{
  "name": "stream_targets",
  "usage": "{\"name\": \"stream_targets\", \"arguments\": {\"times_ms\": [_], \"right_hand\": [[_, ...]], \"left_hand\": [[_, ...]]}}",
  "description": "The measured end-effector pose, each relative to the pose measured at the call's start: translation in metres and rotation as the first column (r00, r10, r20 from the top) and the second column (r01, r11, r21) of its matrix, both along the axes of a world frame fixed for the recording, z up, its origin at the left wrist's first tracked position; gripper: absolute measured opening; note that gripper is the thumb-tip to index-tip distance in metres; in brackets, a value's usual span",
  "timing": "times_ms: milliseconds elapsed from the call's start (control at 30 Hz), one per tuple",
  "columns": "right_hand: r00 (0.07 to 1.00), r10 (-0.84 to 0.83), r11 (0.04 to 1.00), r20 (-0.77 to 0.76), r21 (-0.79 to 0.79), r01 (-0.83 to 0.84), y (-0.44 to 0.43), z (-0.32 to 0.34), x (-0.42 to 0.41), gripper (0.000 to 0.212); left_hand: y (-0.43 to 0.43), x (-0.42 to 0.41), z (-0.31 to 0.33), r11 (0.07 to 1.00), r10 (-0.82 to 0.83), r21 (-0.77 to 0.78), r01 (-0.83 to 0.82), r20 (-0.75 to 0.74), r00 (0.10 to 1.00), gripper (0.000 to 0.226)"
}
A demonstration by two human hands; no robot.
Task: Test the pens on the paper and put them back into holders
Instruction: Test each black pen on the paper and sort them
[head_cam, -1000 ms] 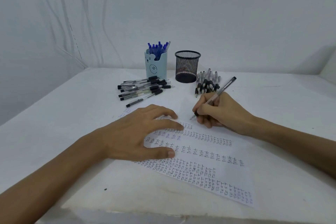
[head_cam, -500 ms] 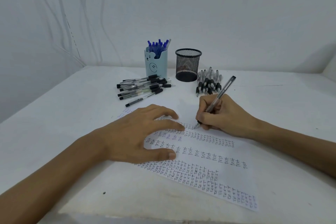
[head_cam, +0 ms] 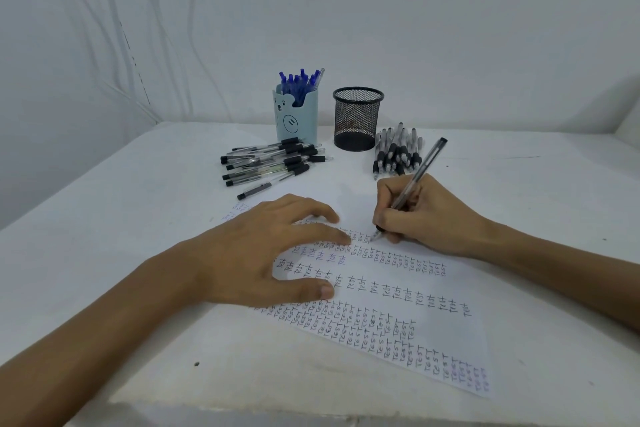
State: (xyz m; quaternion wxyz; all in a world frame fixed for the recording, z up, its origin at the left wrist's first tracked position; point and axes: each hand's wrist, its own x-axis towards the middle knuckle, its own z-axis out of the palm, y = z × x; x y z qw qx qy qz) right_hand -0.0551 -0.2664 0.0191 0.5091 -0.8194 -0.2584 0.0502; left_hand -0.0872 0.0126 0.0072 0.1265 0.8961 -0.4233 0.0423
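Two hands work a sheet of paper [head_cam: 398, 305] crowded with "TEST": the left hand [head_cam: 256, 253] lies flat, fingers spread, while the right hand [head_cam: 422, 215] pinches a black pen [head_cam: 414, 180], tip on the sheet. Behind stand a blue bear holder [head_cam: 296, 118] and a mesh cup [head_cam: 356, 121], loose pens [head_cam: 273, 163] beside them.

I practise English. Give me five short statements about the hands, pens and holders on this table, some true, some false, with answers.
1. The right hand grips a clear black-ended pen, its tip on the white sheet of paper. True.
2. The blue-capped pens stand in the black wire-mesh holder. False: they stand in the light blue bear-face holder; no pens stick out of the mesh one.
3. The left hand rests on the paper and holds nothing. True.
4. The paper is blank. False: rows of the word "TEST" cover it.
5. Loose pens lie in one pile only. False: one pile of black-capped pens lies before the blue holder, a second pile right of the mesh holder.
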Motion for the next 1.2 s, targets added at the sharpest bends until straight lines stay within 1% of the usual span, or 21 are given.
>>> {"name": "stream_targets", "arguments": {"times_ms": [100,400,833,933,1100,1200], "right_hand": [[1.0,-0.03,1.0,0.006,0.004,0.03,0.0005,0.0007,-0.001,0.012],[0.999,-0.034,0.999,-0.02,0.002,0.034,0.0021,0.0017,-0.0006,0.015],[0.997,-0.082,0.996,-0.001,-0.017,0.082,0.0035,0.0022,-0.0021,0.014],[0.997,-0.076,0.997,-0.027,0.002,0.076,0.0032,0.0024,-0.0025,0.016],[0.996,-0.092,0.996,-0.015,0.005,0.092,0.003,0.0024,-0.0025,0.017],[0.996,-0.081,0.996,-0.024,0.019,0.082,0.0032,0.0026,-0.0023,0.022]], "left_hand": [[-0.0001,0.0,0.0003,1.0,-0.003,-0.001,0.003,0.004,1.0,0.063],[0.0004,0.0004,0.0002,1.0,-0.003,0.007,0.003,0.005,1.0,0.063],[0.0001,-0.0003,0.0009,1.0,-0.005,0.005,0.005,0.003,1.0,0.063],[0.0,-0.0002,0.0005,1.0,-0.006,0.004,0.006,0.006,1.0,0.063],[0.0001,0.0006,0.0007,1.0,-0.004,0.004,0.004,0.006,1.0,0.064],[0.0002,0.0007,0.0009,1.0,-0.006,0.007,0.006,0.002,1.0,0.064]]}}
